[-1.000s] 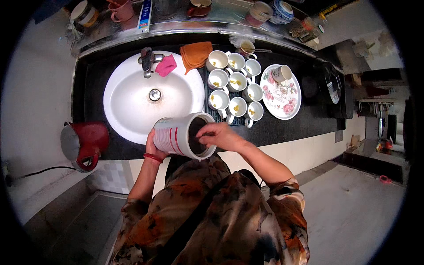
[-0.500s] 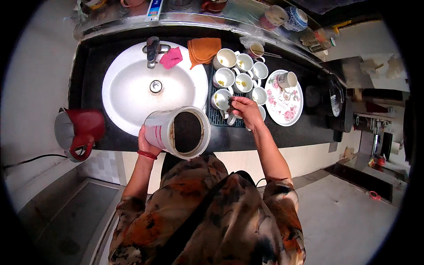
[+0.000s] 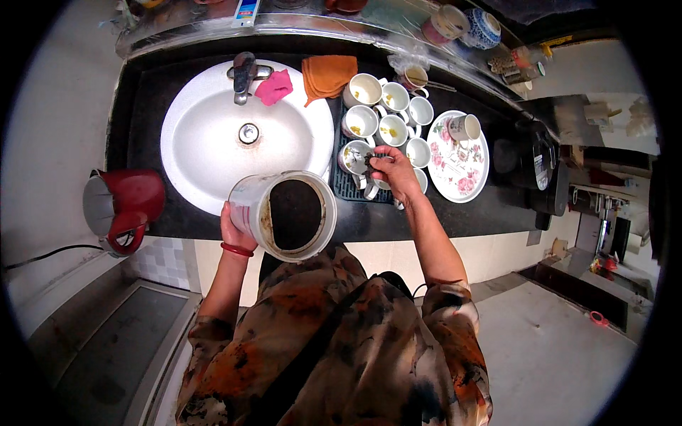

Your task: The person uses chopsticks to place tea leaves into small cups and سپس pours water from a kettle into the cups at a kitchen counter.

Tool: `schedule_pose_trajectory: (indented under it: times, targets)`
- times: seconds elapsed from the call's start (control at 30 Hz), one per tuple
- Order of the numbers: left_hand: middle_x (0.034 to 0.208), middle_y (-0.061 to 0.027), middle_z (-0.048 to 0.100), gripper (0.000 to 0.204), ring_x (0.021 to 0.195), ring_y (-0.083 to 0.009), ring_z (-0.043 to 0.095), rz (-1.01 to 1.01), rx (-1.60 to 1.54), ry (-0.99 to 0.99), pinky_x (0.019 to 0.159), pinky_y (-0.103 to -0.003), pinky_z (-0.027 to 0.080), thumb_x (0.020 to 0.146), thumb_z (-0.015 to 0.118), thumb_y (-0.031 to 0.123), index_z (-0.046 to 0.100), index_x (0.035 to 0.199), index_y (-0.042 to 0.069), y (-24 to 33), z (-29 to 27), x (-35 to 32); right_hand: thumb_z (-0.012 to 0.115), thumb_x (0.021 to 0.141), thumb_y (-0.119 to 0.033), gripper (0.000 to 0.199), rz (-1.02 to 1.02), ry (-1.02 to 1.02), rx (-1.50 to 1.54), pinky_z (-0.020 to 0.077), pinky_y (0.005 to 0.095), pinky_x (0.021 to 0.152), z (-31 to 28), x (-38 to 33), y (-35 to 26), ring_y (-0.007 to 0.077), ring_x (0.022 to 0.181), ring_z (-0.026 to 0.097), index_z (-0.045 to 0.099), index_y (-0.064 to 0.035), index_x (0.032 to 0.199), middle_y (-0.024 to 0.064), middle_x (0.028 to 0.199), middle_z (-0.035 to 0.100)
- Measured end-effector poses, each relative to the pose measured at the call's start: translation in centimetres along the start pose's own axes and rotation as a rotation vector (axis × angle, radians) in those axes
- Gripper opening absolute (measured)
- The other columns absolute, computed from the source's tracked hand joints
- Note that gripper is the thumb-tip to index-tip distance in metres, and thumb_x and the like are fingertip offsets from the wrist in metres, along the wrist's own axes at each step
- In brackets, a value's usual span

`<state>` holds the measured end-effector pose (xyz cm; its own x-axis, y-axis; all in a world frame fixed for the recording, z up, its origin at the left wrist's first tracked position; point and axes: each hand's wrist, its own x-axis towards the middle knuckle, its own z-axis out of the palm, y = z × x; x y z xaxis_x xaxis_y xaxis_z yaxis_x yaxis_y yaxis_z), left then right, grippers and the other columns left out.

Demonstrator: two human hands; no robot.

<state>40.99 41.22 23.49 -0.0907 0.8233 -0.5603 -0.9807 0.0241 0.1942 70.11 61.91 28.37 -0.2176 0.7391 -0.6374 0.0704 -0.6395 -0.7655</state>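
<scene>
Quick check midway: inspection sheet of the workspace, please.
Surface: black counter, white sink set in.
Work items: tub of dark contents; white cups on a rack, several holding yellow bits.
Clutter: pink cloth by the faucet, orange cloth nearby; patterned cup on a flowered tray.
Hands: left hand holds the tub; right hand pinches dark bits at a front cup.
Cables: black cable at left, near a red jug.
Surroundings: shelf behind with a blue-white bowl; pale floor at right.

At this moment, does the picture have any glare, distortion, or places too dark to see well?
Head view: the shelf's front edge bends with the fisheye, and the corners are black; also in the head view, light glints on the faucet, the sink looks bright, and the dark contents of the tub show little detail.
</scene>
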Motion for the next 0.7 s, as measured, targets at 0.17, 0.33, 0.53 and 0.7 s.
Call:
schedule_pose_trajectory:
  times: [0.17,0.33,0.53,0.7]
  targets:
    - [0.123,-0.0124,0.045,0.056,0.112,-0.0291,0.042,-0.015,-0.014,-0.010,0.097,-0.041,0.031,0.082,0.038,0.046,0.040,0.123,0.007,-0.1,-1.4,0.6,0.059,0.076,-0.003,0.016,0.021,-0.017,0.059,0.0479,0.0174,0.054,0.1,-0.1,-0.1,0.0096,0.063,0.055,0.053,-0.0021,0.091,0.0032,0.079,0.057]
    - [0.122,-0.0124,0.045,0.056,0.112,-0.0288,0.042,0.018,0.031,-0.020,0.097,-0.041,0.031,0.083,0.036,0.046,0.040,0.123,0.006,-0.2,-0.4,0.5,0.059,0.078,-0.005,0.016,0.039,-0.083,0.114,0.0487,0.0168,0.055,-1.0,-0.2,0.1,0.0087,0.066,0.055,0.054,-0.0032,0.093,0.0024,0.082,0.057]
    - [0.121,-0.0131,0.046,0.058,0.109,-0.0292,0.045,0.013,0.042,0.002,0.095,-0.040,0.035,0.084,0.033,0.048,0.039,0.123,0.005,-0.2,-0.7,0.8,0.058,0.079,-0.006,0.016,0.057,-0.024,0.132,0.0497,0.0163,0.055,-3.3,-1.8,-0.3,0.0079,0.067,0.056,0.056,-0.0025,0.094,0.0026,0.084,0.058]
    - [0.122,-0.0150,0.044,0.067,0.110,-0.0298,0.044,-0.005,0.101,-0.022,0.096,-0.040,0.034,0.082,0.029,0.054,0.036,0.125,0.003,-0.5,1.4,0.5,0.057,0.080,-0.005,0.018,0.072,0.056,0.061,0.0495,0.0163,0.058,-5.3,-2.6,0.5,0.0074,0.068,0.056,0.058,-0.0019,0.097,0.0024,0.083,0.059]
